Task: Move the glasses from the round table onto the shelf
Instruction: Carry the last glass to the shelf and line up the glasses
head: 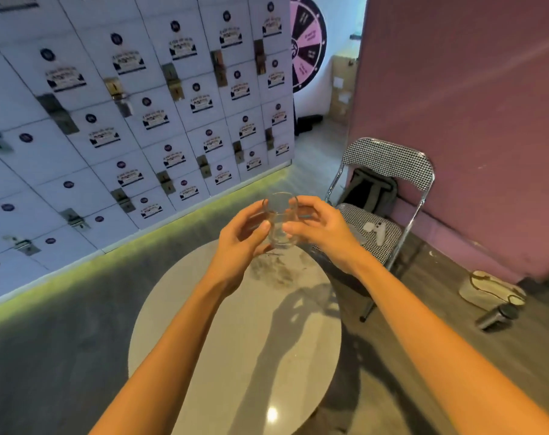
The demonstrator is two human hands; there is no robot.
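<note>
Clear glass (280, 221), perhaps two, clasped between left hand (240, 243) and right hand (325, 233); rims blurred.

Glass (280, 219) above round table (235, 340); chair (377, 215) right, lockers (125, 120) left.

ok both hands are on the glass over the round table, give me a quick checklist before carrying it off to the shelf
1. Grip on the clear glass: ok. The left hand and the right hand each hold a side.
2. Glass clear of the round table: ok, it appears lifted above the top.
3. Glass upright: ok, rim up, roughly level.
4. Glass empty: cannot tell; the clear walls blur against the hands.
5. Other glasses left on the table: ok, none visible on the part in view.
6. Path to the shelf: cannot tell. No shelf is in view; a folding chair stands close on the right of the table.
</note>
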